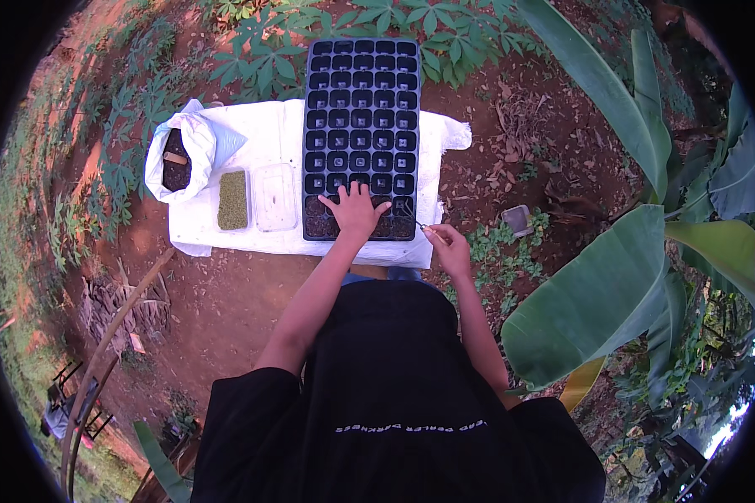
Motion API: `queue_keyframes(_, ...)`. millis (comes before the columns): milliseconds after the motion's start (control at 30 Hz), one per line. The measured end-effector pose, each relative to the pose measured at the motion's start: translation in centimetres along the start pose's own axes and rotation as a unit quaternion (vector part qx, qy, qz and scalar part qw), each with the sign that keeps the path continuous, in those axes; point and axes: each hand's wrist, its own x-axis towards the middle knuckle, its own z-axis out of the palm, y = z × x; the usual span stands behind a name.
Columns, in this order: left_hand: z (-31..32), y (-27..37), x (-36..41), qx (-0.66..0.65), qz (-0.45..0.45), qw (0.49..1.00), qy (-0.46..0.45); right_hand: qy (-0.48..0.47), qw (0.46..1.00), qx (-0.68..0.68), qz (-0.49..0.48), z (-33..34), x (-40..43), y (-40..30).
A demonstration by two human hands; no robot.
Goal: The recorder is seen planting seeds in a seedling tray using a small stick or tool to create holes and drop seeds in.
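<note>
A black plastic seedling tray lies lengthwise before me. Dark soil fills cells at its near end, while the cells farther up hold none and show holes in their bottoms. My left hand rests with spread fingers across the near part of the tray, covering some cells. At the tray's near right corner, my right hand grips a small thin tool by its handle. The tool's slim metal end reaches over a right-hand soil cell; its exact tip shape is too small to tell.
A white sheet lies beneath the tray. To its left stand an open white sack of soil with a wooden piece, a clear container of greenish grains and a clear lid or tray. Banana leaves overhang at right.
</note>
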Motion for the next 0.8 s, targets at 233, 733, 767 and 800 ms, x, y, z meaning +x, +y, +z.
queue_keyframes(233,0.1,-3.0,0.4,-0.076,0.06,0.994,-0.049,-0.033,0.995,-0.071,-0.064,0.4,1.3,-3.8)
queue_keyframes(733,2.2,-3.8,-0.1,-0.076,0.073,0.994,-0.003,-0.084,0.967,-0.227,-0.084,-0.1,4.4,-5.6)
queue_keyframes(767,2.3,-3.7,-0.1,-0.082,0.076,0.994,0.008,-0.085,0.965,-0.236,-0.075,0.6,4.8,-5.9)
queue_keyframes(800,2.3,-3.7,-0.3,-0.084,0.074,0.994,0.008,-0.085,0.964,-0.245,-0.066,0.9,5.1,-5.8)
